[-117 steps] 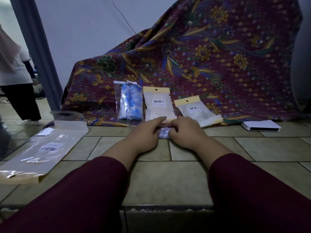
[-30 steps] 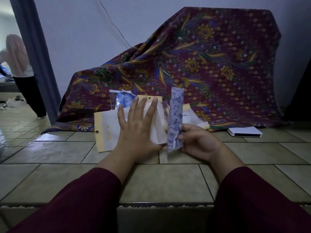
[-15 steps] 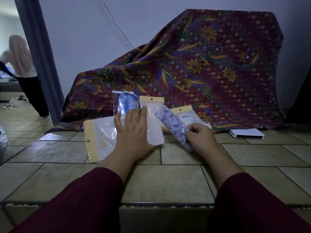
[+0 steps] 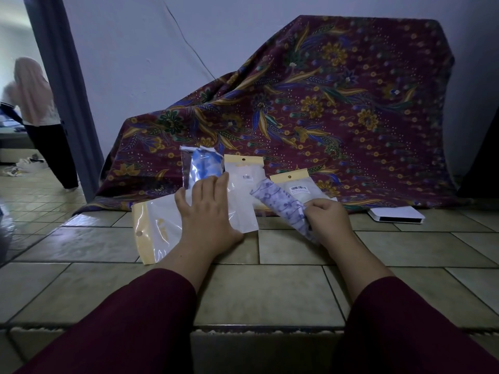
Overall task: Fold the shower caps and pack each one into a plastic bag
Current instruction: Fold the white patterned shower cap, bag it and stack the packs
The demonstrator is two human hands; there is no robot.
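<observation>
An empty clear plastic bag with a yellow header lies on the tiled floor, header to the left. My left hand lies flat on it with straight, spread fingers. My right hand grips the lower end of a folded white shower cap with a purple print. The cap slants up and to the left, its free end close to the bag's right edge. Behind stand three packed bags: a blue-patterned one, a white one and another white one.
A maroon floral cloth drapes over something against the wall behind the bags. A flat white box lies on the floor to the right. A person stands in the doorway at far left. A tiled step edge runs near me.
The folded cap has tilted from upright to slanting left toward the bag. The empty bag has slid down and left under my left hand, coming to rest on the floor.
</observation>
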